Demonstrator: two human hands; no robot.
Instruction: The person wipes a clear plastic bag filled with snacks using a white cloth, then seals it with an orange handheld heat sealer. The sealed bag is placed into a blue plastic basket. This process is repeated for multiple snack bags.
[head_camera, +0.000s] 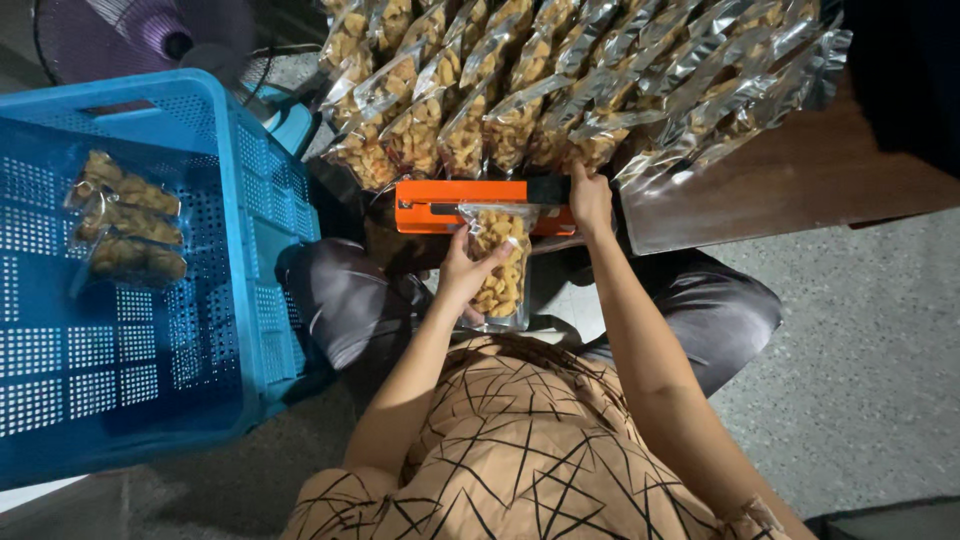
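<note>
My left hand (466, 272) grips a clear snack bag (499, 277) full of golden crackers, its top edge tucked into the orange heat sealer (436, 206) in front of me. My right hand (590, 200) presses down on the sealer's black arm at its right end. Behind the sealer, rows of filled bags (560, 90) with silvery backs lie overlapping on a low wooden table (800, 180).
A blue perforated plastic crate (210, 290) stands at my left, with a few sealed snack bags (125, 225) lying in it. A fan (150, 35) sits beyond the crate. Speckled grey floor (860, 350) spreads to the right. My knees flank the sealer.
</note>
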